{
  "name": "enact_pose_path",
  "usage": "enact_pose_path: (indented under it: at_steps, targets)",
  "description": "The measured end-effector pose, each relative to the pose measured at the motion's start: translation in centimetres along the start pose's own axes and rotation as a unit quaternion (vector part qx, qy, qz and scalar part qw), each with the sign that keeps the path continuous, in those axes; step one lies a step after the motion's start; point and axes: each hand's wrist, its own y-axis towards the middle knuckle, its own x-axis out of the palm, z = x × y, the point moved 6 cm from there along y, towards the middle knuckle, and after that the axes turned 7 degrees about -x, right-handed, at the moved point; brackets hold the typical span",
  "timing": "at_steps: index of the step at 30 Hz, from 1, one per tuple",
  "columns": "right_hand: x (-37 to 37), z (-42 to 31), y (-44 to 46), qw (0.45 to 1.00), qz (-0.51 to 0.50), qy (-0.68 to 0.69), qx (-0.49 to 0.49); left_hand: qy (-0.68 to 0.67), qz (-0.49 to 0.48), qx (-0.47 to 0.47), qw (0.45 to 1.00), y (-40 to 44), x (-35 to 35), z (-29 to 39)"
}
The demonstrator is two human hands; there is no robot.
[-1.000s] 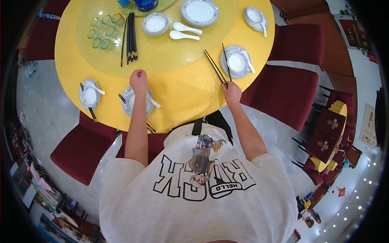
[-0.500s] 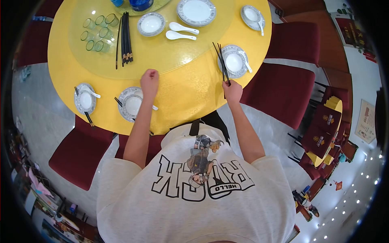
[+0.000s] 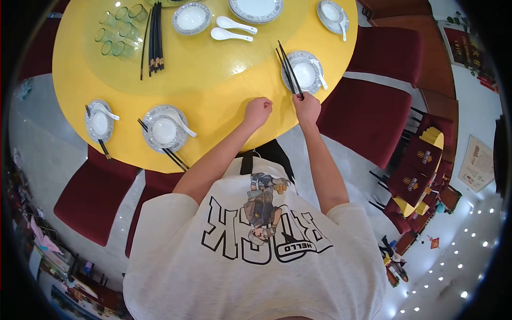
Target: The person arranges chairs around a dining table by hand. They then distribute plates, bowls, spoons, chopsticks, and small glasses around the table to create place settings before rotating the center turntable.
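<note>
My right hand [image 3: 307,110] grips a pair of dark chopsticks [image 3: 288,69] near their lower ends. They point up and lean left, in front of the left rim of a patterned plate [image 3: 309,89]. A small white bowl [image 3: 303,74] and a white spoon [image 3: 321,81] rest on that plate. Just left of it, over the yellow tablecloth, my left hand [image 3: 258,112] is closed with its fingers curled and nothing showing in them. Further left, a second plate [image 3: 153,144] carries a bowl [image 3: 164,130], a spoon [image 3: 182,124] and chopsticks [image 3: 173,159].
On the glass turntable [image 3: 202,66] lie a bundle of chopsticks [image 3: 156,42], several green-tinted glasses [image 3: 118,32], two spoons [image 3: 233,35], a bowl [image 3: 192,18] and stacked plates [image 3: 256,8]. More settings sit at the far left [image 3: 100,124] and upper right [image 3: 332,13]. Dark red chairs [image 3: 368,120] ring the table.
My left hand has moved right, away from the left plate and towards my right hand. My right hand still holds the chopsticks, shifted slightly upward. The camera view has shifted a little.
</note>
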Motion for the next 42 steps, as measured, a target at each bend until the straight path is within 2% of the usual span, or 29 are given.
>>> enact_pose_path:
  at_steps: [2, 8, 12, 14, 19, 23, 26, 30, 32, 39, 42]
  targets:
    - [-0.3, 0.5, -0.4, 0.999, -0.042, -0.015, 0.015, -0.055, -0.028, -0.031, 0.998, 1.0, 2.7, 0.7]
    - [0.5, 3.6, -1.1, 0.999, -0.036, -0.004, -0.001, -0.137, -0.044, -0.113, 0.983, 1.7, 7.2, 1.0]
    - [1.4, 4.6, -0.8, 0.996, -0.055, 0.065, 0.014, -0.124, -0.017, -0.108, 0.986, 1.7, 8.4, 1.4]
    - [1.5, 4.7, -0.5, 0.995, -0.060, 0.084, 0.016, -0.169, -0.003, -0.116, 0.979, 1.8, 8.5, 2.0]
    - [1.8, 4.6, 1.0, 0.992, -0.051, 0.104, -0.041, -0.192, -0.003, -0.150, 0.970, 3.3, 9.9, 1.3]
    - [2.5, 5.0, 1.4, 0.985, -0.054, 0.162, -0.035, -0.239, -0.001, -0.149, 0.960, 4.0, 9.9, 1.3]
    - [3.0, 5.1, 1.3, 0.971, -0.062, 0.232, 0.011, -0.254, 0.013, -0.142, 0.957, 4.4, 9.4, 1.4]
    - [3.2, 4.8, 0.4, 0.950, -0.054, 0.300, 0.063, -0.186, 0.020, -0.142, 0.972, 4.4, 7.8, 1.9]
    - [3.6, 4.6, 0.0, 0.933, -0.046, 0.346, 0.092, -0.122, 0.069, -0.091, 0.986, 4.6, 7.0, 1.9]
    - [5.4, 3.6, -1.0, 0.911, -0.041, 0.397, 0.102, -0.015, 0.074, -0.089, 0.993, 3.8, 4.8, 3.0]
    - [6.2, 3.1, -1.3, 0.899, -0.017, 0.426, 0.106, 0.057, 0.108, -0.065, 0.990, 3.5, 3.6, 4.4]
